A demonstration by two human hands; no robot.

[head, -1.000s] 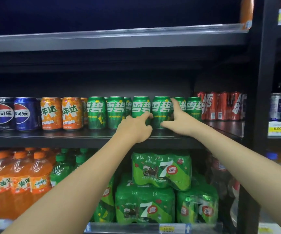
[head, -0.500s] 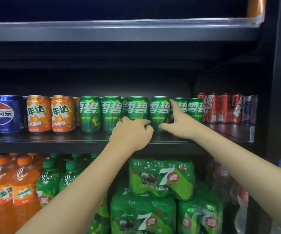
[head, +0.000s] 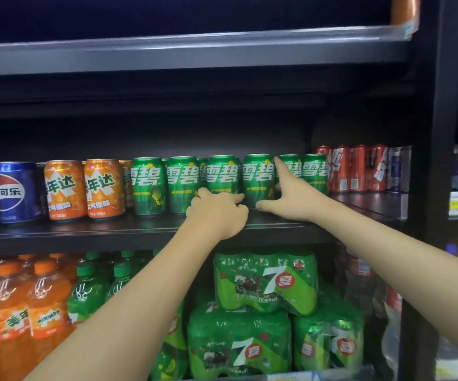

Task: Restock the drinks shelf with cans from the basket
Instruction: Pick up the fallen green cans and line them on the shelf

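Hands unmoved on green cans; view shifted slightly.

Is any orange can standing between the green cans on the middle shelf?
No, the green cans form one unbroken row, and the orange cans all stand to the left of that row on the shelf.

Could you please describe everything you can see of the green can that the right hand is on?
The green can is a metal-looking drinks can with large white characters and a silvery top rim. It stands upright at the front of the middle shelf, fourth in the green row. The right hand spans it, forefinger up its right side, thumb at its base. The left hand reaches the neighbouring can's foot.
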